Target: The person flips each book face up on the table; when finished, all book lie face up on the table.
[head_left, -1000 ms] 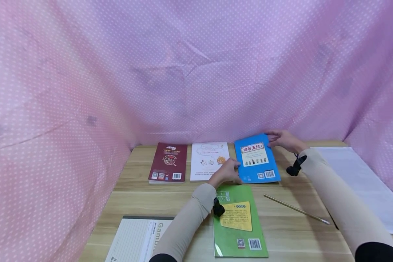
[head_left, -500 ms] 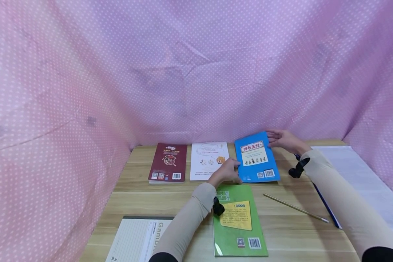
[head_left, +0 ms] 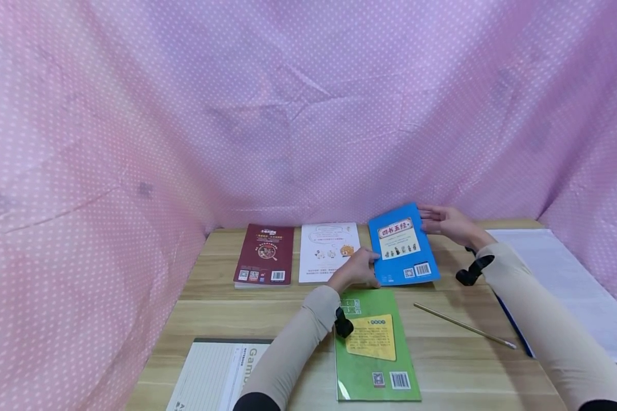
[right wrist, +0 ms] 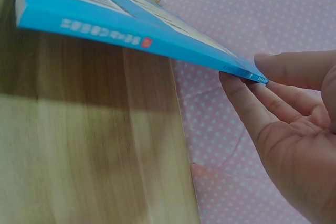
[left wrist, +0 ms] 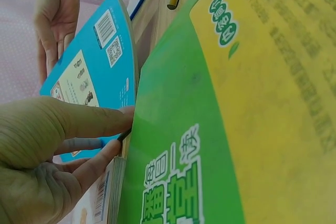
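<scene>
A blue paperback book (head_left: 401,244) is tilted, its far right corner raised. My right hand (head_left: 449,224) pinches that corner; in the right wrist view the thumb (right wrist: 296,69) lies above the cover and the fingers are underneath. At the near left corner my left hand (head_left: 357,269) holds the book between thumb (left wrist: 100,121) and fingers, though the exact contact is partly hidden. Just nearer lies a green book (head_left: 375,377) with a yellow panel, close to the left thumb. Left of the blue book are a white book (head_left: 324,251), partly behind the left hand, and a maroon book (head_left: 267,251).
A gold pencil (head_left: 463,325) lies right of the green book. A white sheet-like item with a blue edge (head_left: 571,291) is at far right, partly under the right sleeve. A notebook (head_left: 213,371) sits front left. Pink dotted cloth (head_left: 308,114) hangs behind the wooden table (head_left: 211,308).
The blue book's far right corner has risen slightly with my right hand, and the right forearm has shifted a little to the right. The left hand stays in place.
</scene>
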Available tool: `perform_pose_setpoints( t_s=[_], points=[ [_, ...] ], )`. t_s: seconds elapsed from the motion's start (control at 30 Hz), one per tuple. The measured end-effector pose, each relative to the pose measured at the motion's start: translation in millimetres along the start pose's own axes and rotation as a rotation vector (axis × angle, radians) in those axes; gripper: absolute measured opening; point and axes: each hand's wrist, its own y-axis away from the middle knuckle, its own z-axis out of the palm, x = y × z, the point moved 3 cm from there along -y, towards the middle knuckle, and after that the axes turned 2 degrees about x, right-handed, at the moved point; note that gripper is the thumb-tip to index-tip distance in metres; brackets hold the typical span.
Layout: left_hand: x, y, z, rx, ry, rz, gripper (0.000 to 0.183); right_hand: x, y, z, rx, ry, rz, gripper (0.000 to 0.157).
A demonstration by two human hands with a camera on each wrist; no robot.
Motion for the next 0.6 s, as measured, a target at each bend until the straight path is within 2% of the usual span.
perform_pose_setpoints(
  t_s=[0.17, 0.4, 0.6],
  points=[
    [0.7, -2.3, -0.7, 0.004, -0.018, 0.003, 0.081, 0.1, 3.7, -0.4, 0.007, -0.040, 0.003, 0.068],
    [-0.7, -5.8, -0.4, -0.024, 0.033, 0.008, 0.077, 3.5, 7.1, 3.6, -0.016, -0.123, -0.049, 0.069],
    [-1.4, -6.6, -0.1, -0.045, 0.039, 0.003, 0.077, 7.5, 8.7, 8.9, -0.025, -0.195, -0.074, 0.067]
  ],
)
